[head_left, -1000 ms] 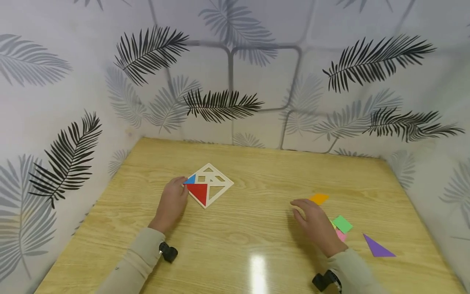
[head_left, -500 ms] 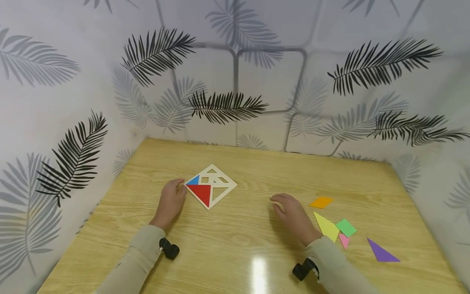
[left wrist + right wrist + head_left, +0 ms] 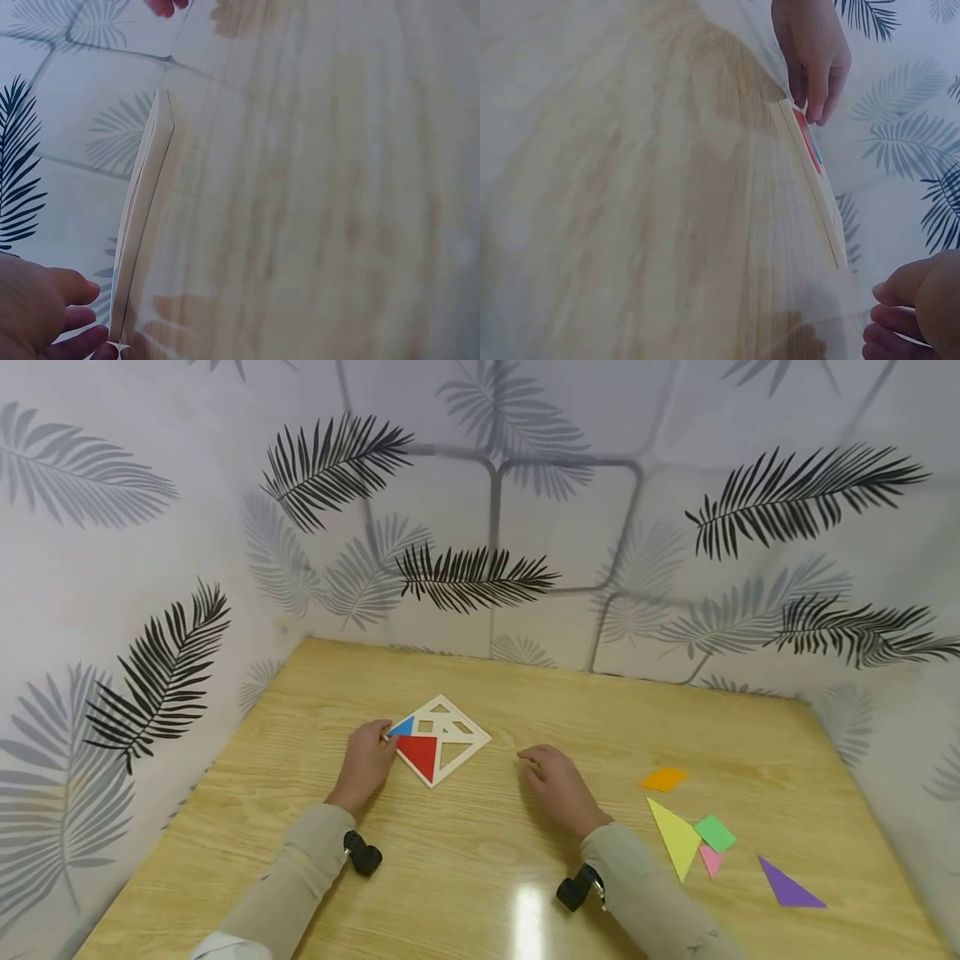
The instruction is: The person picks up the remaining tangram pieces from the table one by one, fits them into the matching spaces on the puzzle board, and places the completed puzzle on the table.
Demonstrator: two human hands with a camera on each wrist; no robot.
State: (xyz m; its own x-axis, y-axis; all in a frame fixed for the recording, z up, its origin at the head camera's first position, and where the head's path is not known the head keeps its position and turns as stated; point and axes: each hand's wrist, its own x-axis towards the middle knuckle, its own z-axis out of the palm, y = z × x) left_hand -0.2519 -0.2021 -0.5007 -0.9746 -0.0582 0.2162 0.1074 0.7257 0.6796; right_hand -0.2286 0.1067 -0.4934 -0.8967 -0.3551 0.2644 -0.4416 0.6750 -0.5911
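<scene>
A white tangram board [image 3: 476,739] lies corner-on in the middle left of the table. A red triangle [image 3: 422,755] and a blue triangle [image 3: 405,727] sit in its slots; the other slots are bare. My left hand [image 3: 366,760] holds the board's left corner between thumb and fingertips, which the left wrist view shows right at the corner. Just right of the board hovers my right hand [image 3: 558,785], fingers loosely curled. Nothing shows between its fingers [image 3: 894,322] in the right wrist view.
Loose tangram pieces lie to the right: an orange parallelogram [image 3: 664,779], a yellow triangle [image 3: 675,837], a green square [image 3: 715,833], a pink triangle [image 3: 710,859] and a purple triangle [image 3: 789,887]. Leaf-patterned cloth [image 3: 555,635] hangs behind the wooden table [image 3: 465,877].
My right hand has moved left from beside the orange parallelogram towards the board, uncovering the yellow triangle. My left hand drew slightly off the board's corner, then came back onto it.
</scene>
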